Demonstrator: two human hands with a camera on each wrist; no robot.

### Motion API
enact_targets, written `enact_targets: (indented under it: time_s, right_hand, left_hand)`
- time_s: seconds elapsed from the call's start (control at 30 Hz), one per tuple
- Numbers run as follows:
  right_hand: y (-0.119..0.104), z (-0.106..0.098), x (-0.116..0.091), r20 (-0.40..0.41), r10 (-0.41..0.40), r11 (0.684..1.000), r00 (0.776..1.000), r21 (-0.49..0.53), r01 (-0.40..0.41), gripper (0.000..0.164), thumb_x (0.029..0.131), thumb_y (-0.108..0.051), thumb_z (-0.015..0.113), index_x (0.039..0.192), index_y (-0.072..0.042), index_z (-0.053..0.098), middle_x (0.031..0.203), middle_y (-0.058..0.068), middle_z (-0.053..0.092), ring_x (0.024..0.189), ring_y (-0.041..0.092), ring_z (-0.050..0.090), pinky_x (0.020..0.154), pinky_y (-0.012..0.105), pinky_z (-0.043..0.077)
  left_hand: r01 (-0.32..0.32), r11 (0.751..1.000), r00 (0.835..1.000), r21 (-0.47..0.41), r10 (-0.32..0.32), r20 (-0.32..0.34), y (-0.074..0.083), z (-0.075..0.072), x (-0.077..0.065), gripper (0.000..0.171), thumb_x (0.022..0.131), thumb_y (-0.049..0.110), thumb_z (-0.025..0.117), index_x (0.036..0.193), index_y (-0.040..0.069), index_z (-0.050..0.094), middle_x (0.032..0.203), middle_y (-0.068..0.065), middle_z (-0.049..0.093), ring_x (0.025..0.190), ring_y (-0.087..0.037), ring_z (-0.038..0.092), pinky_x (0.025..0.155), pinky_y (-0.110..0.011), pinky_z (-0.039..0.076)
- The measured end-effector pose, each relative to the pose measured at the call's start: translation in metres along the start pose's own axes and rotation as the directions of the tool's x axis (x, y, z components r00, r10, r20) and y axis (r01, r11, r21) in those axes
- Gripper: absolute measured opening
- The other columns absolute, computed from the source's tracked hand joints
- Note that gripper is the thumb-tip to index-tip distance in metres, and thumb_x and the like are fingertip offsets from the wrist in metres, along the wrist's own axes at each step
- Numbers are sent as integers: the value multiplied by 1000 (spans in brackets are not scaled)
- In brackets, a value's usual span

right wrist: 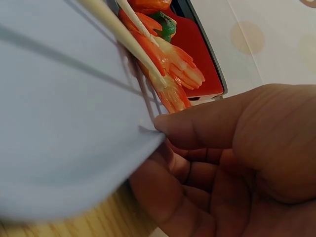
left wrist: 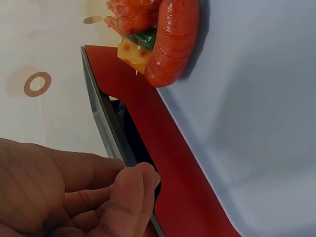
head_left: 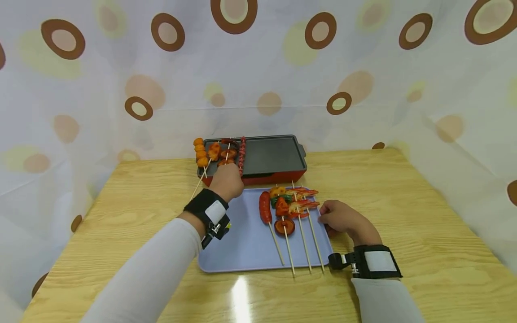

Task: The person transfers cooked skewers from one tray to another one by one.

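Note:
My left hand is at the front edge of a red grill with a dark top. Its thumb and index finger pinch at the lower end of a mushroom skewer; the stick is hidden by the hand. In the left wrist view the fingertips overlap the grill's rim. At the right side of a pale blue tray, my right hand grips the rim between thumb and curled fingers. On the tray lie a sausage skewer, a mixed vegetable skewer and shrimp skewers.
Left of the mushroom skewer on the grill are an orange ball skewer and a skewer with an orange-brown piece. To its right lies a thin red meat skewer. A patterned cloth hangs behind the wooden table.

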State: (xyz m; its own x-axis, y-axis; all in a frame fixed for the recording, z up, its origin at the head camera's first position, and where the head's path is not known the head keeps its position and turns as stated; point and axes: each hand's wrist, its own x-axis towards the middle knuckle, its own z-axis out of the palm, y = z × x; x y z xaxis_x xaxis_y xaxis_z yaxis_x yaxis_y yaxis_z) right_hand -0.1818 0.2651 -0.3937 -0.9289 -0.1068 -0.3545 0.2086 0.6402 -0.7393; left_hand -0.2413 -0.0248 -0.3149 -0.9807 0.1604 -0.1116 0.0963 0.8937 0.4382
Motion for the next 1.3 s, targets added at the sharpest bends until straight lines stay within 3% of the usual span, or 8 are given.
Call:
enact_targets:
  time_s: [0.4, 0.53, 0.6, 0.67, 0.73, 0.9, 1.1, 1.3]
  right_hand:
    - [0, 2, 1, 10, -3, 1000, 1000, 1, 3, 8, 95, -1, 55, 97, 6, 51, 84, 13, 56, 68, 21, 60, 57, 33, 54]
    - [1, 1, 1, 16, -14, 1000, 1000, 7, 13, 8, 95, -1, 55, 97, 6, 51, 84, 13, 56, 67, 20, 60, 57, 33, 54]
    - [1, 0, 1, 18, -20, 1000, 1000, 8, 20, 8, 95, -1, 55, 98, 6, 51, 84, 13, 56, 67, 20, 60, 58, 33, 54]
    - [2, -1, 1, 22, -22, 1000, 1000, 7, 21, 8, 95, -1, 54, 98, 6, 51, 84, 13, 56, 67, 20, 60, 57, 33, 54]
    - [3, -3, 1, 22, -26, 1000, 999, 3, 26, 8, 95, 0, 54, 97, 7, 51, 83, 13, 56, 66, 20, 59, 57, 33, 54]
    - [4, -6, 2, 26, -34, 999, 999, -1, 34, 7, 95, 0, 54, 97, 7, 51, 82, 12, 56, 65, 19, 58, 56, 32, 53]
    - [3, -5, 1, 33, -19, 1000, 999, -4, 20, 8, 95, 0, 54, 98, 6, 51, 82, 12, 55, 65, 19, 58, 57, 31, 53]
    - [1, -7, 1, 38, -14, 1000, 999, -1, 14, 9, 96, 0, 54, 99, 7, 51, 84, 12, 55, 66, 19, 58, 57, 32, 53]
  left_hand:
    - [-13, 1000, 1000, -19, 14, 17, -2, 1, 6, 29, 84, -4, 60, 59, 7, 51, 59, -3, 40, 58, -19, 44, 47, -26, 33]
    - [16, 987, 999, -159, -8, 46, -7, 2, 5, 31, 82, -6, 59, 56, 8, 48, 57, -1, 37, 52, -15, 36, 46, -24, 30]
    - [60, 945, 997, -321, -40, 71, -9, 4, 1, 20, 85, -5, 62, 67, 2, 57, 62, -4, 46, 52, -14, 43, 49, -24, 42]
    - [101, 866, 994, -489, -67, 87, -11, 8, -4, 2, 87, -4, 64, 87, -2, 63, 76, -10, 56, 61, -17, 54, 61, -28, 54]
    - [117, 778, 993, -618, -75, 94, -12, 14, -10, 20, 88, -3, 66, 108, -4, 61, 93, -15, 60, 74, -21, 61, 74, -34, 58]
    - [101, 662, 995, -743, -69, 73, -17, 30, -18, 23, 88, -3, 66, 110, -3, 59, 94, -13, 57, 77, -20, 59, 70, -28, 57]
    - [67, 601, 998, -797, -34, 58, -25, 44, -29, 26, 88, -3, 66, 113, -5, 60, 92, -11, 56, 76, -19, 58, 69, -28, 56]
    - [25, 617, 1000, -787, -8, 25, -27, 45, -43, 21, 89, -6, 65, 110, -4, 60, 95, -11, 56, 75, -17, 59, 66, -28, 57]
